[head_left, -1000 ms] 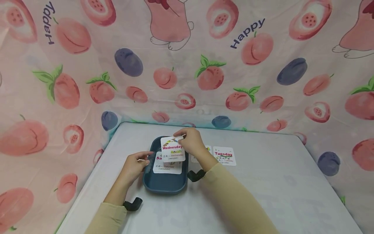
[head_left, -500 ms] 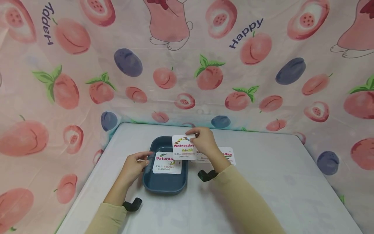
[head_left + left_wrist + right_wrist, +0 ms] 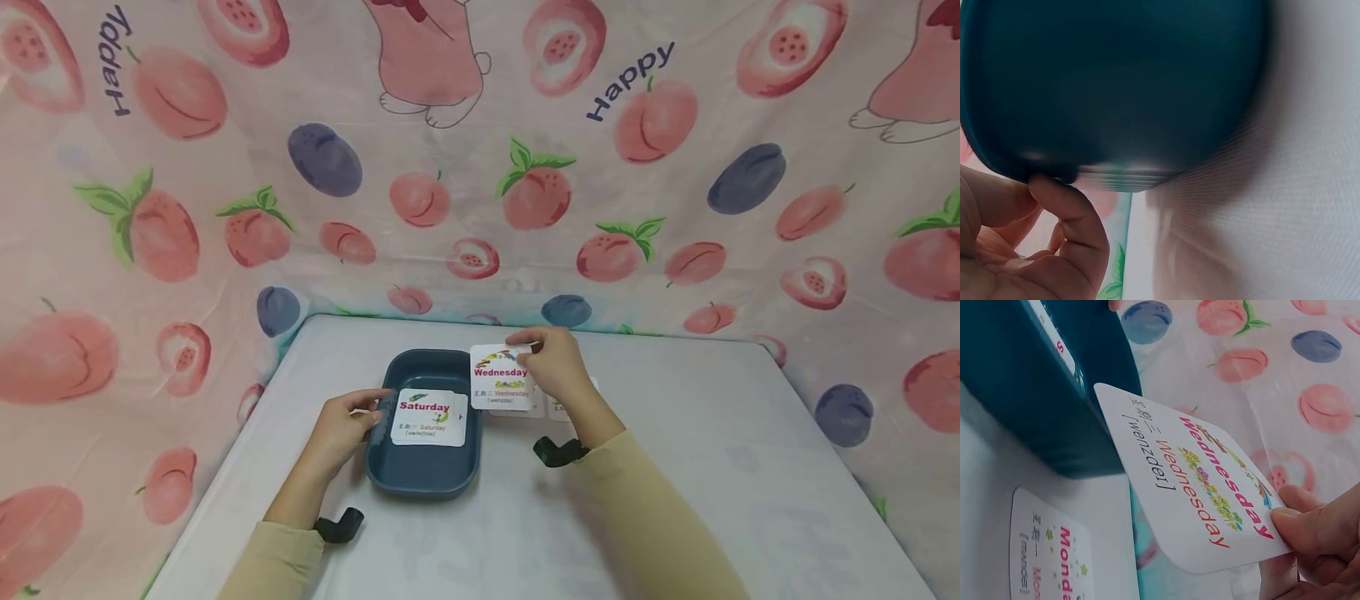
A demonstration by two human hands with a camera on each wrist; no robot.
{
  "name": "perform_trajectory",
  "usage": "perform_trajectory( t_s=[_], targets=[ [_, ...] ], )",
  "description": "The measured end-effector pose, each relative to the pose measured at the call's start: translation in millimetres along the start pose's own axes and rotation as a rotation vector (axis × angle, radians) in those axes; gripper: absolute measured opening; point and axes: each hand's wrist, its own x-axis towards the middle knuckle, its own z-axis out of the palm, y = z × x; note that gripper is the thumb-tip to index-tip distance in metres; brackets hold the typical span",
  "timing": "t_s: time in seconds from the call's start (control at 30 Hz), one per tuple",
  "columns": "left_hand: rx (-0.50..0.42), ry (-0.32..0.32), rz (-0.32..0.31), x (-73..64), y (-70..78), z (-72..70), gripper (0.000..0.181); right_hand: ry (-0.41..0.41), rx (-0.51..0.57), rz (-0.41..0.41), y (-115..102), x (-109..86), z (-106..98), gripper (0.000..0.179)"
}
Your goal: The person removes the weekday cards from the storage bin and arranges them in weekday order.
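My right hand (image 3: 557, 362) pinches the Wednesday card (image 3: 498, 392) by its upper right corner, as the right wrist view also shows. That card (image 3: 1172, 481) is tilted above the table, just right of the dark blue tray (image 3: 423, 479). With thumb and finger, my left hand (image 3: 341, 429) pinches the tray's left rim; the left wrist view shows these fingers (image 3: 1075, 219) at the rim. Inside the tray lies the Saturday card (image 3: 423, 421), with another card's edge showing under it. A Monday card (image 3: 1047, 550) lies on the table, partly covered in the head view by the Wednesday card.
Another card (image 3: 558, 410) lies right of the Monday card, mostly hidden behind my right hand. The white table (image 3: 675, 500) ends at the back against a fruit-print cloth (image 3: 465, 208), which also rises at both sides.
My right hand has carried the Wednesday card rightward from over the tray to past its right rim. The Saturday card in the tray is now uncovered. My left hand stays at the rim.
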Motion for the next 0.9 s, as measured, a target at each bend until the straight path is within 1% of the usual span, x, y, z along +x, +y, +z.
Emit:
perform_trajectory(
  t_s=[0.17,0.33,0.43,0.5,0.9],
  targets=[
    [0.004,0.006,-0.002,-0.5,-0.2,-1.5,0.042,-0.008,0.008,0.018,10,-1.2,-10,0.028],
    [0.001,0.004,-0.003,1.1,-1.7,-1.1,0.041,-0.008,0.0,0.025,26,-2.3,-25,0.028],
    [-0.004,0.001,0.0,2.1,-1.4,-0.5,0.041,-0.004,-0.023,0.017,37,-4.2,-35,0.029],
    [-0.003,0.001,0.001,2.4,-1.2,-0.3,0.041,-0.003,-0.038,0.027,44,-5.7,-42,0.029],
    [0.001,0.009,-0.019,0.4,0.7,-0.1,0.041,0.002,-0.075,0.13,89,-12.8,-78,0.03]
  ],
)
